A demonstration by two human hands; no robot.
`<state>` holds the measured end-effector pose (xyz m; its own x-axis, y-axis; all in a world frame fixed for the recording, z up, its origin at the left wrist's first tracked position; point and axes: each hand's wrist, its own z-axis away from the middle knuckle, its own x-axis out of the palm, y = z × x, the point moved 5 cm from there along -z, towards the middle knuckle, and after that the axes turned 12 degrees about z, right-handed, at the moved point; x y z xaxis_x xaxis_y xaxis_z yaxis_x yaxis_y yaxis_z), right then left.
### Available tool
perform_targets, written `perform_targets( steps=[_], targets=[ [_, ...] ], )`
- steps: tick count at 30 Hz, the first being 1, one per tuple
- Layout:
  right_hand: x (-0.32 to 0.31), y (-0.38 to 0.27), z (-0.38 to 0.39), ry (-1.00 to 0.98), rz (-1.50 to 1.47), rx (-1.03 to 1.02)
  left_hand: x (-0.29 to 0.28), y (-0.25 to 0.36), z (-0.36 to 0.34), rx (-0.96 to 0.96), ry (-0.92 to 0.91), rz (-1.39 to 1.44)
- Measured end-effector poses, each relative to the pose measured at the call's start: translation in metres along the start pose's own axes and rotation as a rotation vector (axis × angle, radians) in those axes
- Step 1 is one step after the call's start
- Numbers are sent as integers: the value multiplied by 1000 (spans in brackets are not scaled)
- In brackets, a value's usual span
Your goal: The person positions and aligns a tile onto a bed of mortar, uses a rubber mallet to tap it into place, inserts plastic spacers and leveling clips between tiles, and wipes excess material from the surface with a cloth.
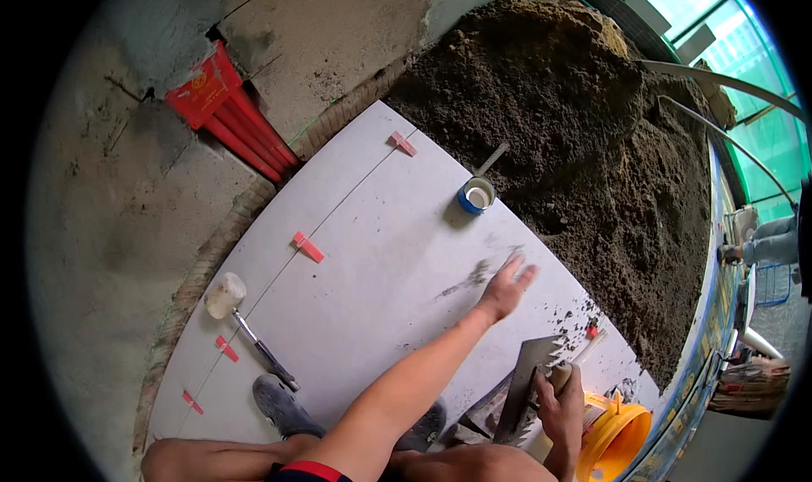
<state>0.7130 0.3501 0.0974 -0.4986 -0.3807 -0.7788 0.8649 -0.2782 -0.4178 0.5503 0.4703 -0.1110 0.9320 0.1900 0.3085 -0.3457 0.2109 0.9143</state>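
Observation:
My left hand (506, 287) lies flat with its fingers spread on a large pale grey tile (372, 271), next to dark mortar smears (474, 276). Lower right, my right hand (562, 406) grips the wooden handle of a notched trowel (524, 380), whose metal blade points down toward my knee. I am squatting on the tile, and one grey shoe (283, 406) shows by my legs.
A white rubber mallet (227, 296) lies on the tile at left. Red levelling clips (309, 247) sit along the tile joints. A blue ring (476, 196) rests by a big heap of dark sand (592, 135). A yellow bucket (613, 435) stands lower right, red conduits (237, 118) upper left, another person (765, 245) far right.

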Motion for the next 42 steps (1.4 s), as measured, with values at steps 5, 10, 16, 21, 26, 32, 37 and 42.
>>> perform_targets(
  steps=[5, 10, 16, 21, 26, 32, 37, 42],
  targets=[
    [-9, 34, 20, 134, 7, -70, -148, 58, -4, 91, 524, -402],
    [1, 40, 11, 96, 81, 35, -281, 61, 2, -3, 636, -1345],
    [21, -15, -109, 68, 4, -155, -264, 61, -15, 32, 410, -1341],
    [48, -17, -213, 74, 151, -100, -287, 74, -12, 42, 516, -1356],
    [69, 4, -250, 115, 181, -81, -275, 59, 0, 125, 440, -1442],
    [80, 18, -251, 279, 63, -28, -265, 97, -10, -125, 281, -1450],
    [79, 16, -247, 213, 188, 84, -284, 190, -2, -792, -237, -1139],
    [76, 11, -247, 194, 170, 32, -307, 267, 82, -723, -332, -1397]
  ],
)
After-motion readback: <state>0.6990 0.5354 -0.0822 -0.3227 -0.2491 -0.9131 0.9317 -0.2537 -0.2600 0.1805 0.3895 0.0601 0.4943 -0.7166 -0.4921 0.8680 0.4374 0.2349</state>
